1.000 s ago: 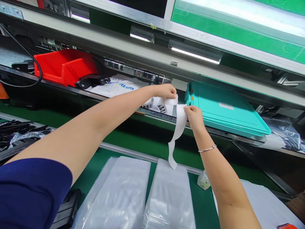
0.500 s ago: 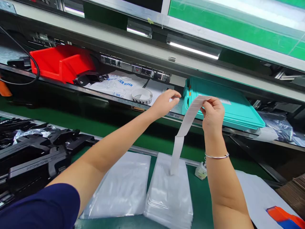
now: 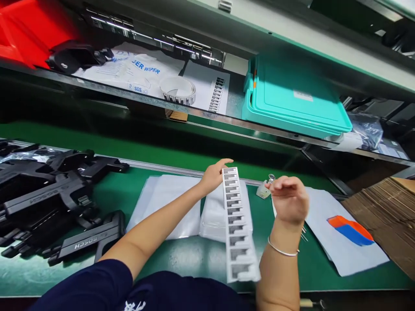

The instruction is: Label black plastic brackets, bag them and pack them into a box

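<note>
A long white label strip (image 3: pixel 236 220) with printed labels hangs in the air over the green belt, its lower end close to me. My left hand (image 3: pixel 214 175) is at the strip's top end and seems to pinch it, index finger stretched out. My right hand (image 3: pixel 288 198) hovers just right of the strip with its fingers curled and blurred; nothing shows in them. Under the hands lie two stacks of clear plastic bags (image 3: pixel 165 203). A small bottle (image 3: pixel 263 190) stands between the hands.
Black Bosch tool cases (image 3: pixel 65 194) crowd the left of the belt. A white sheet (image 3: pixel 327 216) with an orange-and-blue item (image 3: pixel 352 229) and cardboard (image 3: pixel 385 203) lie right. The shelf holds a teal case (image 3: pixel 292 99), a label roll (image 3: pixel 178 88), a wiper pack (image 3: pixel 136 69) and a red bin (image 3: pixel 29 30).
Both hands came down from the shelf to the belt with the strip. The strip left my right hand's grip and now hangs printed side up from my left hand. The view tilted downward.
</note>
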Tool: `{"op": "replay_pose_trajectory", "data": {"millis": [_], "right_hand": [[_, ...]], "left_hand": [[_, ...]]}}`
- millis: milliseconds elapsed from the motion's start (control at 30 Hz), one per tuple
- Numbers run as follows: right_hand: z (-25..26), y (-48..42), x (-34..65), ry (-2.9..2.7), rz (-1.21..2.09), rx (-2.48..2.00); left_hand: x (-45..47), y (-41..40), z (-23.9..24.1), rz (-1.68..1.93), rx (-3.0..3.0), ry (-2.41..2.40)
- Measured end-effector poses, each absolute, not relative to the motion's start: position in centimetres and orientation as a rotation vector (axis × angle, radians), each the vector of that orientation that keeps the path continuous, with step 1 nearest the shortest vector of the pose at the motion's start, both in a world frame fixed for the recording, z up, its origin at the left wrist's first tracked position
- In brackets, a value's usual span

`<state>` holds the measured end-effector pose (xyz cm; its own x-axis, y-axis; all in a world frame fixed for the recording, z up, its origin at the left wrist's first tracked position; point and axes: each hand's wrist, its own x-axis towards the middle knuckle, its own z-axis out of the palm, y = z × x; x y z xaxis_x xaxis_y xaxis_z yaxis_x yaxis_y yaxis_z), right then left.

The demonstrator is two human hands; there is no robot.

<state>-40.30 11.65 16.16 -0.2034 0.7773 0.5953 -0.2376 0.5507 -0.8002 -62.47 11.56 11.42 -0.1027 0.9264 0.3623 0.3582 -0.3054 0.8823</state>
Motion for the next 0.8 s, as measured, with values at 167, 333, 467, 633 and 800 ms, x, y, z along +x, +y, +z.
{"op": "replay_pose_trajectory", "data": {"millis": [167,333,467,633,800], "right_hand": [[11.3,11.7,-42.0,-1.695,1.057,-0.899],[10.4,11.5,-42.4,-1.632,1.000,-0.973],[10.9,11.4,-41.8,-1.573,1.078,-0.929],[11.5,10.7,-41.6,-1.604,1.084,-0.922],[11.6,9.2,-40.6,-1.868,0.982,-1.138]], "left_hand": [[-61.4,9.6,12.1,1.292,1.825,1.359],[-60.6,9.2,11.3,1.238,1.827,1.132],[-60.7,9.0,10.4,1.301,1.551,0.850],[-59.7,8.6,10.8,1.373,1.681,1.106],[-58.9,7.5,12.6,1.871,2.069,1.101]]}}
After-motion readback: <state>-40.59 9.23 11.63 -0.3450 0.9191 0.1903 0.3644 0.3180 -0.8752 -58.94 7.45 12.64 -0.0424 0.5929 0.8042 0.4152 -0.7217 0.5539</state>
